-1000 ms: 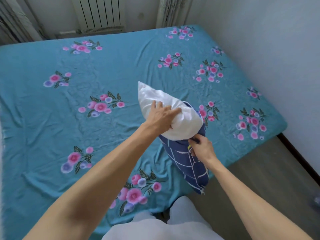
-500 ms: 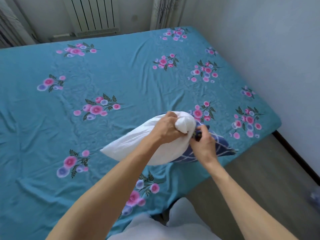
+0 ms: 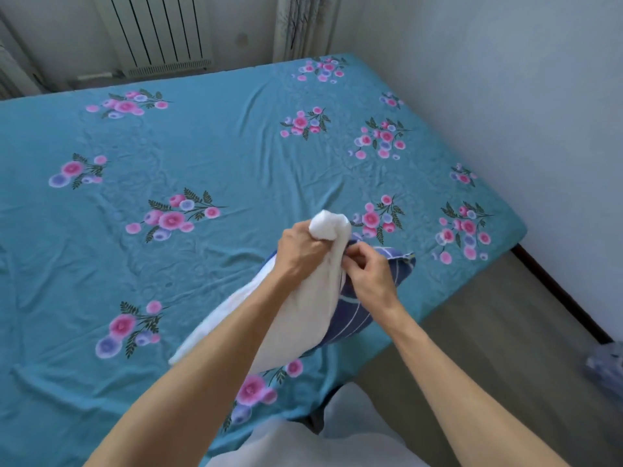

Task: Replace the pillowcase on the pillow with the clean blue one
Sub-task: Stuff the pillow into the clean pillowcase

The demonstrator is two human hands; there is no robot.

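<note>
A white pillow (image 3: 303,318) lies slanted over the bed's near right part, one corner bunched up. My left hand (image 3: 303,254) grips that bunched corner in a fist. A dark blue pillowcase with white lines (image 3: 357,311) covers the pillow's right side. My right hand (image 3: 369,273) pinches the pillowcase's edge beside the left hand. The pillow's lower end is partly hidden behind my left forearm.
The bed wears a teal sheet with pink flowers (image 3: 202,170). A white radiator (image 3: 158,32) and a curtain (image 3: 300,25) stand behind it, a wall (image 3: 505,96) on the right. Grey floor (image 3: 488,332) runs along the bed's right side; a bluish cloth (image 3: 606,365) lies there.
The pillow went from standing upright to lying slanted toward me. Both hands came together at its bunched corner, the right hand moving up along the blue pillowcase's edge.
</note>
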